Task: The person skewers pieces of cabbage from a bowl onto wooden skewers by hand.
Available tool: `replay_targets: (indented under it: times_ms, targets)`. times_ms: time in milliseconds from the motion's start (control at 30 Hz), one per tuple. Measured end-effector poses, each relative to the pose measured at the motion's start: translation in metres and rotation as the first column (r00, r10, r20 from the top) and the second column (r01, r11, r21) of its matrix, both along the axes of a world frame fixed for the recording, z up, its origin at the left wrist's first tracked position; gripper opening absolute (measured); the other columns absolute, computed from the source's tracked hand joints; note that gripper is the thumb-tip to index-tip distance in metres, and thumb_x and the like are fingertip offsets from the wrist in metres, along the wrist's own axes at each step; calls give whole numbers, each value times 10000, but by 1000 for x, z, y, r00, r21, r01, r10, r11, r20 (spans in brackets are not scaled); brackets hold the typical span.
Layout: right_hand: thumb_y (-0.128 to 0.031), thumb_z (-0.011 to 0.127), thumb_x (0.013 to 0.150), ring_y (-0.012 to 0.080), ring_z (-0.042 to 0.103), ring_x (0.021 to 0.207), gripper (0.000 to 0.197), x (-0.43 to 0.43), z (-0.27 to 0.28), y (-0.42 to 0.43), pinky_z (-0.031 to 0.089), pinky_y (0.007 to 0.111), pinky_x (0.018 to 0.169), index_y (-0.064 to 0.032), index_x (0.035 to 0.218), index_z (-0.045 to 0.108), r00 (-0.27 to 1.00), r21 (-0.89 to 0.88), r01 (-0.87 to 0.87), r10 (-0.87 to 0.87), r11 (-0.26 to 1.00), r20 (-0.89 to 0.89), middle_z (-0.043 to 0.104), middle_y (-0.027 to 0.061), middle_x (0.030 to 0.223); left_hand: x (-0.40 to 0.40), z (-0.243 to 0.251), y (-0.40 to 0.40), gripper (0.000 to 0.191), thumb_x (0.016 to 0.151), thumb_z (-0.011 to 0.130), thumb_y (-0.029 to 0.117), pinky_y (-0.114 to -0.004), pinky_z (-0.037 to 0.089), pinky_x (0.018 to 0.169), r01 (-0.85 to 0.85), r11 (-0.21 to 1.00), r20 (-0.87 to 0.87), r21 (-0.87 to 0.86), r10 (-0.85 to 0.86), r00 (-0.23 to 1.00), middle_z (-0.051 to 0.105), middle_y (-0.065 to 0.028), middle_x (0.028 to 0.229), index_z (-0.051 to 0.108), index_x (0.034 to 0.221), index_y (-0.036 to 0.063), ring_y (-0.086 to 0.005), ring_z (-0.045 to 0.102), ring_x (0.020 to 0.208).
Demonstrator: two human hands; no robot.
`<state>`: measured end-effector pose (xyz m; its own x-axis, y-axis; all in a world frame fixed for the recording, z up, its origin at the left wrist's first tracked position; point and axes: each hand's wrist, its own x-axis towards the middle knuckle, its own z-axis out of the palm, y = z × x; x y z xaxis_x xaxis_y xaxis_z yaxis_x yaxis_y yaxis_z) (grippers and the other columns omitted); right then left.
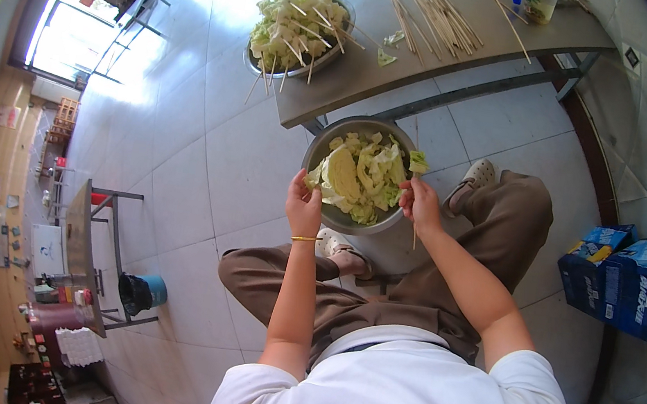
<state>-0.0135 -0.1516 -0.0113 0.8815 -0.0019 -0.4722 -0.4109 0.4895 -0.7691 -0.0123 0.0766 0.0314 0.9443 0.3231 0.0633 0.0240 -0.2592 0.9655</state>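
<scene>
A metal bowl (338, 224) of torn cabbage leaves (388, 161) sits low between my knees. A large pale cabbage piece (343, 174) lies on the left of the heap. My left hand (303, 204) is at the bowl's left rim, with a cabbage leaf (313, 177) between thumb and fingers. On the right side, my right hand (421, 204) grips a thin wooden skewer (414, 238), its lower end sticking out below the hand. Folded green cabbage (419, 162) is at the skewer's upper end, just past the fingertips.
Ahead stands a metal-topped table (351, 91). On its left corner, a second bowl (345, 50) is heaped with skewered cabbage (299, 25). Bare skewers (442, 17) and leaf scraps (386, 58) lie farther right, near a plastic container (539, 3). Blue cartons (620, 278) stand by the right wall.
</scene>
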Motion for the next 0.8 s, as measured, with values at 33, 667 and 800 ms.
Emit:
replay_targets:
  times_ms: [33,667,800]
  targets:
    - [-273,402,933,77,406,377,292,-1,0,0,271,217,334,-26,851,535,1000,7,11,-11,1000,6,521,27,548,0,4,-3,400,811,537,-17,-259,469,789,7,996,37,-90,-3,999,588,-128,1047,445,1199,-31,-152,584,890]
    - [-145,648,808,95,565,772,177,-5,28,26,450,222,701,-13,914,596,983,141,-173,163,975,81,614,43,831,9,9,-61,465,806,390,-64,-375,321,1023,250,389,123,-887,-322,939,466,-156,1248,380,1263,18,-264,436,1166]
    - [-85,653,787,82,564,708,126,-5,24,25,448,208,663,-24,879,592,980,165,-109,79,980,181,611,8,804,8,0,-66,359,860,458,5,-272,442,810,174,599,-42,-782,-329,943,526,-106,1182,436,1217,20,-185,539,1002]
